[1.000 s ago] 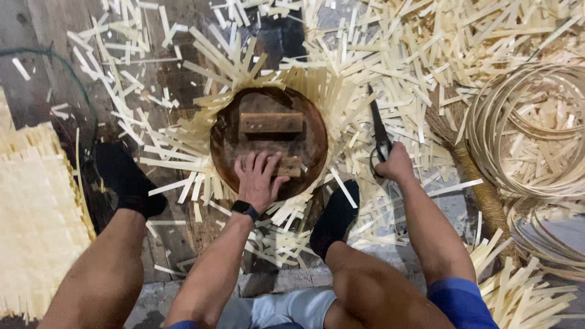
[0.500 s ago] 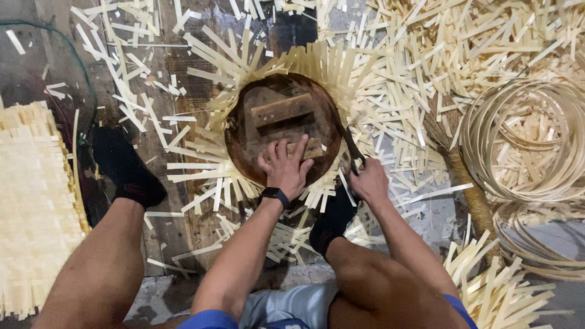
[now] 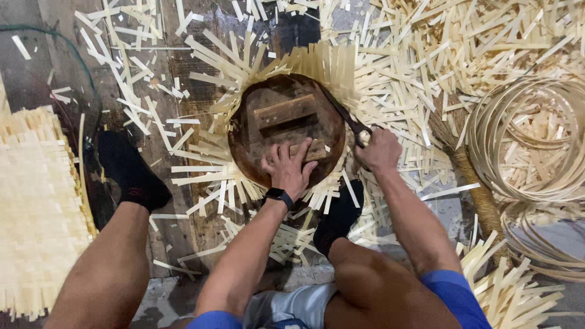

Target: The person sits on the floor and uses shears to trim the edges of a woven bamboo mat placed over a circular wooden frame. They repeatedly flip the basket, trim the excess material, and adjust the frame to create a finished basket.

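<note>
Two bare hands work at a round woven piece on a dark, littered floor [image 3: 201,244], seen from above. At far left lies a flat woven mat of pale bamboo strips [image 3: 36,207], apart from the work, with a foot in a black sock [image 3: 131,173] beside it. At centre, a round dark wooden form with a block handle [image 3: 283,125] sits on top of the woven piece, whose loose pale strip ends [image 3: 207,176] fan out around the rim. The left hand [image 3: 289,170], a black watch at its wrist, rests flat on the near edge of the form, fingers spread and pressing down. Just to the right, the right hand [image 3: 379,152] has its fingers closed around the handles of dark metal scissors [image 3: 344,116], the blades lying along the form's upper right rim against the strips. By the look of it, the trimming is partly done: ends at the upper right look shorter, while long ones at left and below remain. Cut offcuts [image 3: 426,55] cover the floor, and at far right lie coiled hoops of thin split bamboo [image 3: 530,140].
</note>
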